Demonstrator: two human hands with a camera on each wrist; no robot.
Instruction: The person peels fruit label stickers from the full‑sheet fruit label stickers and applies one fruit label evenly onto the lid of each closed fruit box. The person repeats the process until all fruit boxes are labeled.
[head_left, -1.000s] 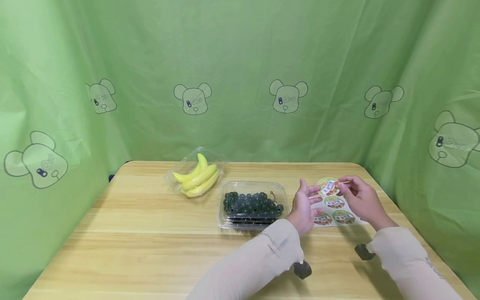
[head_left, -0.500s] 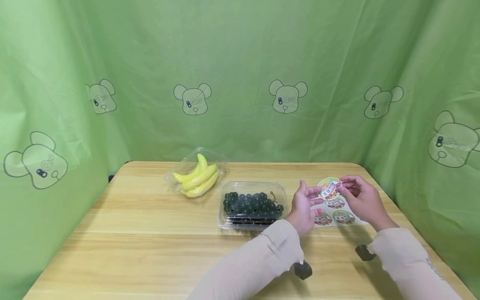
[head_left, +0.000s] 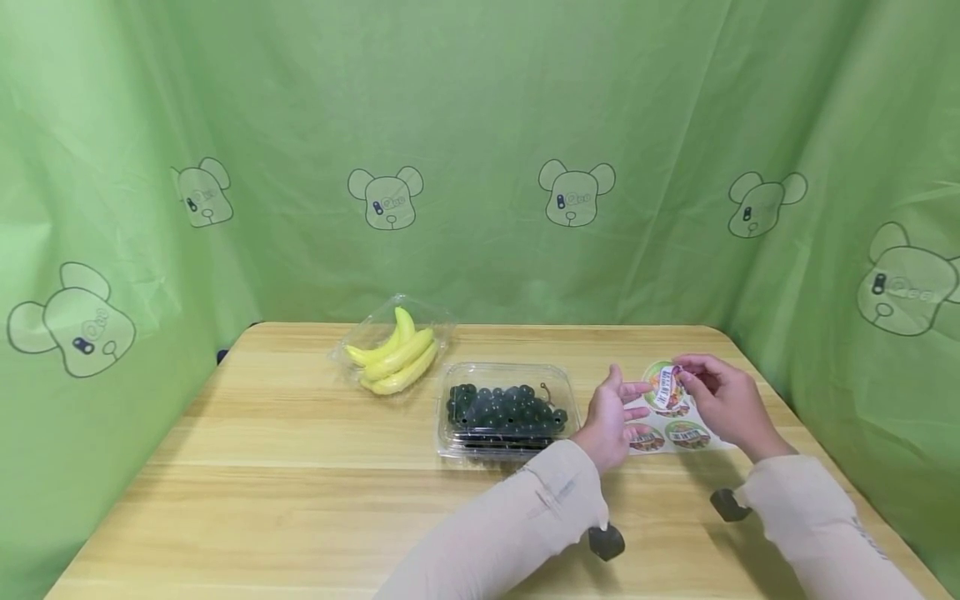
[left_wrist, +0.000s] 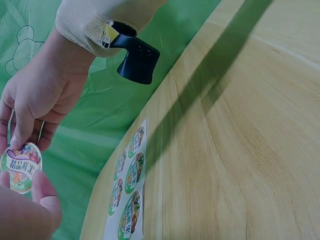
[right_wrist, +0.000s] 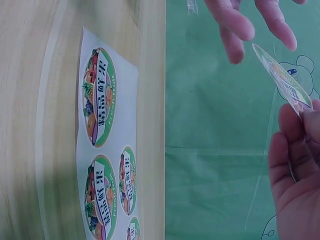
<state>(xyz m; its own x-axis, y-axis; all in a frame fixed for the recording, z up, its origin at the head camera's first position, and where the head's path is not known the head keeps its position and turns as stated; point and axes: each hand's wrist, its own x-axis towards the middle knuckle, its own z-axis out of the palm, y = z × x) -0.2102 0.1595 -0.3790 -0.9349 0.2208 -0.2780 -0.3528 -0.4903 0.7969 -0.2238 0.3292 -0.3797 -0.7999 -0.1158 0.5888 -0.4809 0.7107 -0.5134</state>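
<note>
My right hand (head_left: 726, 406) pinches the edge of a round fruit sticker (head_left: 663, 388) between thumb and fingers. In the right wrist view the sticker (right_wrist: 283, 77) appears nearly edge-on, lifted above the table. My left hand (head_left: 606, 419) faces it with fingers spread and extended; a small gap separates its fingertips (right_wrist: 288, 41) from the sticker there. Beneath the hands lies a white sheet (right_wrist: 129, 120) bearing several more round stickers, printed with fruit and "Fresh Fruit". Part of the sheet is hidden behind the hands in the head view.
A clear lidded plastic box (head_left: 444, 446) of dark grapes (head_left: 504, 408) stands left of my left hand. Farther back and left, yellow bananas (head_left: 399, 358) lie in clear wrapping. Green curtains (head_left: 480, 100) surround the wooden table (head_left: 300, 500) at the back and sides.
The held sticker has turned, its printed band now steeply slanted, and shifted slightly right and down. My left hand has moved a little right. Boxed grapes and bananas stay put.
</note>
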